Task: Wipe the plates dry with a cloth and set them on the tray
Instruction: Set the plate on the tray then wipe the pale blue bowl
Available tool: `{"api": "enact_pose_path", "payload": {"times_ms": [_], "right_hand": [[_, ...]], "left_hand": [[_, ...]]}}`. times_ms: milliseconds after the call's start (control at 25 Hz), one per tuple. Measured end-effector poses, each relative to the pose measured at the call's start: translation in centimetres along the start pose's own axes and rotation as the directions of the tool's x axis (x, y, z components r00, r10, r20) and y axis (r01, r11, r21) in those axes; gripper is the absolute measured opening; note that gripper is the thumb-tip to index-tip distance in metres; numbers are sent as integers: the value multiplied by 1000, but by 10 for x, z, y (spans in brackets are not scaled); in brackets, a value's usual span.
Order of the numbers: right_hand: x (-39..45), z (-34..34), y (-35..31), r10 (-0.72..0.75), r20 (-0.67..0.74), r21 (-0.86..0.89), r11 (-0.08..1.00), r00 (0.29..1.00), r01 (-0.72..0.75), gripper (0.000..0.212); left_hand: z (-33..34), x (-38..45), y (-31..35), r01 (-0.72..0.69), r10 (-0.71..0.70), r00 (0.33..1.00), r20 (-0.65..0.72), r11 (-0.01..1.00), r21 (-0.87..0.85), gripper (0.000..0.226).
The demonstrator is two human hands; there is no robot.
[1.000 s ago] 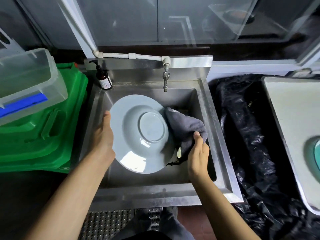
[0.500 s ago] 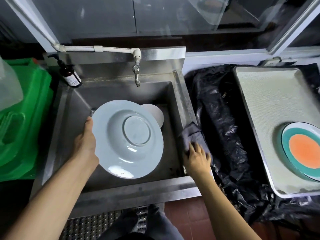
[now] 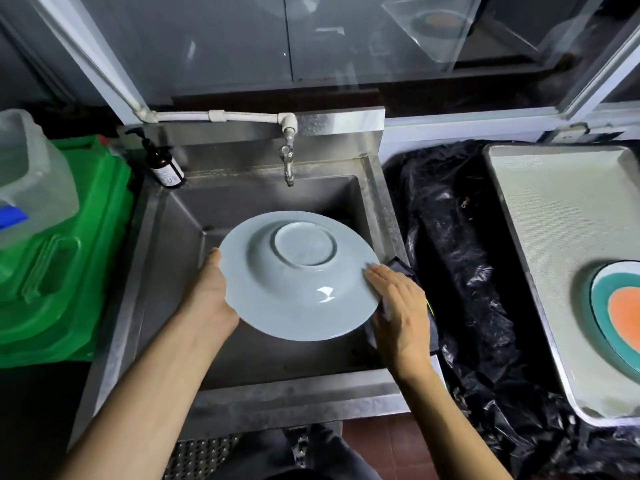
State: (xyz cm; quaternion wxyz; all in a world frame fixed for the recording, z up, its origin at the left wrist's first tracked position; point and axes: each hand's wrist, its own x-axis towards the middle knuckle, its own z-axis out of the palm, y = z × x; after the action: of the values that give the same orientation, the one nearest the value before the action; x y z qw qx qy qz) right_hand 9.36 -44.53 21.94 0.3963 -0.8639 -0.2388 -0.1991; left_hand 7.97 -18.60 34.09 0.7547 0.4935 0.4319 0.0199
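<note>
While both forearms reach in from the near edge, the left hand (image 3: 211,296) grips the left rim of a pale grey-blue plate (image 3: 298,275), thumb along the edge and fingers hidden beneath. That plate is held upside down over the basin of the steel sink (image 3: 242,396), its round foot ring facing up and its far side tilted slightly higher. At the plate's right rim the right hand (image 3: 401,313) lies with straight fingers pressed flat on the upturned surface, and a dark grey cloth (image 3: 401,266) is trapped under that hand, showing just beyond the fingertips and below the palm, over the sink's right wall. Whether the thumb also pinches the cloth cannot be told.

To the right of the sink, crumpled black plastic sheeting (image 3: 464,271) covers the surface, and on it rests a pale rectangular tray (image 3: 554,209). Near the tray's right edge lies a second plate (image 3: 620,306) with a teal band and an orange centre, cut off by the frame.

Farther back, a tap (image 3: 287,164) hangs over the basin from a white pipe (image 3: 221,116), and a dark pump bottle (image 3: 162,164) stands at the sink's far left corner. Left of the sink sit green crates (image 3: 69,254) with a clear plastic bin (image 3: 31,181) on top.
</note>
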Motion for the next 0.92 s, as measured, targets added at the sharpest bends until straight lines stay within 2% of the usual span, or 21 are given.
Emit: {"api": "enact_pose_path", "payload": {"times_ms": [80, 200, 280, 320, 400, 480, 520, 640, 720, 840, 920], "right_hand": [[12, -14, -5, -68, -24, -52, 996, 997, 67, 36], [31, -34, -17, -118, -25, -150, 982, 993, 113, 28], [39, -39, -33, -116, -31, -219, 970, 993, 107, 16], [41, -38, -43, -80, -47, -235, 970, 996, 67, 19], [42, -30, -63, 113, -99, -186, 974, 989, -130, 38], [44, -25, -74, 365, -115, -67, 925, 924, -374, 48], [42, -25, -74, 447, -107, -16, 892, 888, -451, 50], [27, -31, -66, 594, -79, 140, 802, 801, -581, 45], [15, -38, -62, 669, -45, 265, 724, 742, -637, 44], [1, -50, -61, 728, -40, 359, 650, 685, -670, 45], [-1, -59, -59, 741, -53, 404, 629, 669, -664, 46]], "left_hand": [[-3, 2, 7, 6, -5, 998, 56, 1000, -24, 35], [-10, 7, 20, 124, -111, 990, 85, 979, -163, 28], [-15, 13, 29, 219, -189, 966, 175, 961, -167, 43], [-16, 19, 32, 224, -192, 959, 206, 964, -145, 48], [-17, 29, 36, 178, -150, 962, 228, 979, -104, 50], [-17, 39, 36, 79, -76, 979, 191, 997, -9, 47], [-17, 43, 33, 15, -28, 987, 159, 997, 82, 42], [-18, 61, 15, -178, 134, 982, 133, 895, 409, 24], [-14, 67, -2, -196, 100, 975, 196, 802, 565, 22], [2, 63, -19, -142, -68, 950, 305, 776, 615, 17], [14, 60, -22, -188, -45, 933, 357, 786, 589, 20]]}}
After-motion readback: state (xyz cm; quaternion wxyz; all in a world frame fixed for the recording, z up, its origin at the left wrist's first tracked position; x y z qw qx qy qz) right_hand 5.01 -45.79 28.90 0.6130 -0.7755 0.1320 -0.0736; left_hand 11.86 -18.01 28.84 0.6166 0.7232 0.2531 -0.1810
